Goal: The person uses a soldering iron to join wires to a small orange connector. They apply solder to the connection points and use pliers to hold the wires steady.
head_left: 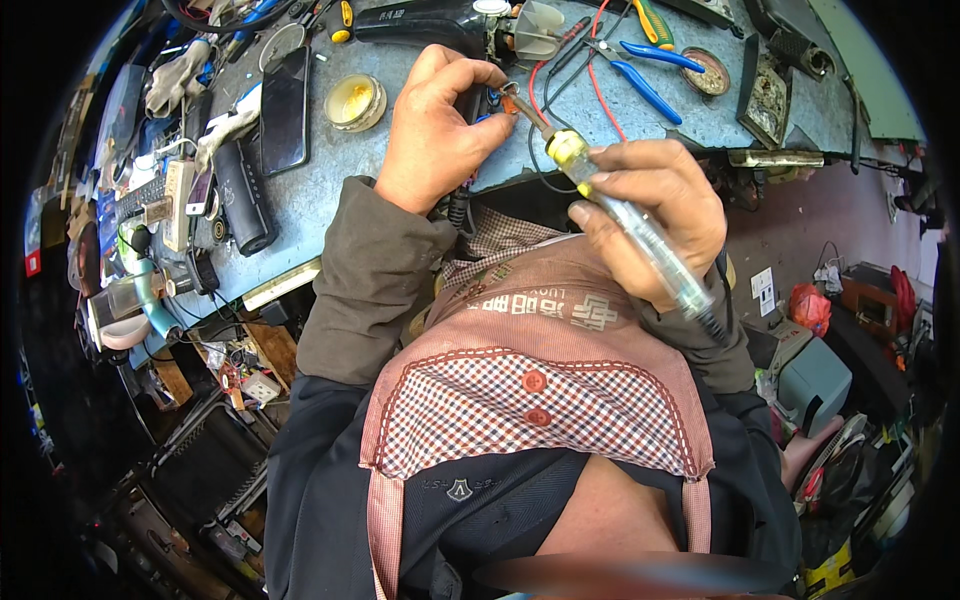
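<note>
My right hand [660, 205] is wrapped round a soldering iron [568, 150] with a clear handle and a yellow-green collar. The iron slants up and left, its tip end close to my left fingers. Between the thumb and forefinger of my left hand [440, 125] is a small orange part [510, 103], mostly covered by the fingers. Whether the tip touches it, I cannot tell. Just left of that hand stands a round tub [355, 102] of yellowish, rosin-like material. Red test leads [592, 75] and black ones run behind the iron.
Blue-handled pliers [648, 90] and a round tin [706, 72] lie at the back right. A black handheld device [420, 25] with a clear nozzle lies behind my left hand. Further left are a dark phone [286, 110], a black cylinder [243, 195] and cluttered tools. The bench's front edge [285, 285] curves below.
</note>
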The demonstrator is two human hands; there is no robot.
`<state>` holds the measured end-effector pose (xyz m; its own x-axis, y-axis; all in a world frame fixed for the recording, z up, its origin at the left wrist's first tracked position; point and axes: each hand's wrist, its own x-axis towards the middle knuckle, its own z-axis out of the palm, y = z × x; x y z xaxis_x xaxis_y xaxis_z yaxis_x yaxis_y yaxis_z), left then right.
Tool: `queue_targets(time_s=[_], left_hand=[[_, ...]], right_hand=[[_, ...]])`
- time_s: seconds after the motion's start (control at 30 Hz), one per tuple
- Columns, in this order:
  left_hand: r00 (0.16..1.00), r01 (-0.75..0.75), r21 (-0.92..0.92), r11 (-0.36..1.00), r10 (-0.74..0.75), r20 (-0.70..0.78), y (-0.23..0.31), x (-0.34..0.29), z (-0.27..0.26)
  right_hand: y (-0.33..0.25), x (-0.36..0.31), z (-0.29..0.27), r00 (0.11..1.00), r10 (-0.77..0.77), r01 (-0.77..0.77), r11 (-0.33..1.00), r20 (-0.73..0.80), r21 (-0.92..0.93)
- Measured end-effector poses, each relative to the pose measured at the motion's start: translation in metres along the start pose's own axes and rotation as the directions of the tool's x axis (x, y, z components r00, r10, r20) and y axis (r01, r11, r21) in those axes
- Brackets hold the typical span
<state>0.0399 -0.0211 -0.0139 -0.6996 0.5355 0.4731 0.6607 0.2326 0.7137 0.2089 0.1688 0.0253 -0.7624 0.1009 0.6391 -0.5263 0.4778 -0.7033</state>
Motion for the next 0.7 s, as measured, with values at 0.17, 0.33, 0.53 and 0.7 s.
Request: queue_targets(time_s=[0.17,0.33,0.53,0.7], left_hand=[[0.998,-0.06,0.008,0.998,0.06,-0.019,-0.008,0.001,0.002],[0.998,-0.065,0.04,0.997,0.066,-0.008,-0.003,0.001,0.0],[0.998,-0.062,0.025,0.998,0.062,0.0,-0.001,0.002,0.0],[0.999,-0.051,0.034,0.998,0.05,0.007,0.001,0.002,-0.002]], right_hand=[[0.017,-0.008,-0.004,0.995,0.091,-0.083,0.985,-0.047,0.154],[0.015,-0.004,-0.009,0.999,0.017,-0.021,0.996,0.038,0.085],[0.003,0.0,-0.005,0.996,-0.021,0.019,1.0,0.083,0.024],[0.004,0.002,-0.003,0.99,-0.088,0.089,0.996,0.109,-0.005]])
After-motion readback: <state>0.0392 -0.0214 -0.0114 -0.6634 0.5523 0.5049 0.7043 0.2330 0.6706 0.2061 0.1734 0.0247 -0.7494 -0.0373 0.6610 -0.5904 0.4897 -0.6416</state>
